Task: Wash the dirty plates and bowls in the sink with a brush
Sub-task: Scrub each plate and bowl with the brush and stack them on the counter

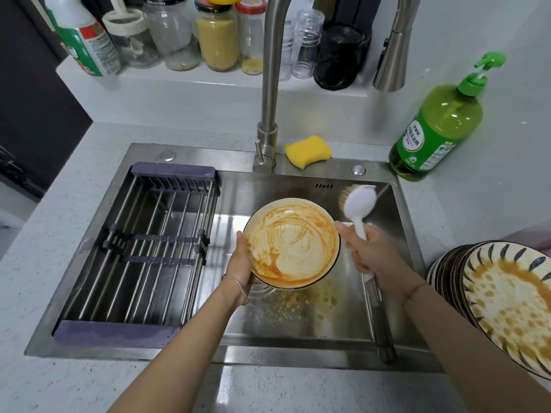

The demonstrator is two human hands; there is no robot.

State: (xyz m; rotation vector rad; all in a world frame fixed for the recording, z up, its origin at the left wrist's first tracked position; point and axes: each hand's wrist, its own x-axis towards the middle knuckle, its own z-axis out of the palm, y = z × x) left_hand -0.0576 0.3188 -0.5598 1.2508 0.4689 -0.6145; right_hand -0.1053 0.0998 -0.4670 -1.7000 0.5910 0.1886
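Over the steel sink, my left hand grips the left rim of a white bowl smeared with orange sauce, tilted toward me. My right hand holds the handle of a white dish brush. The brush head is raised just right of the bowl, apart from it, and looks blurred. A stack of several dirty patterned plates stands on the counter at the right, the top one spotted with orange sauce.
A dish rack fills the sink's left half. The faucet rises behind the bowl. A yellow sponge and green soap bottle sit at the back right. Jars line the rear ledge. Orange drips spot the sink floor.
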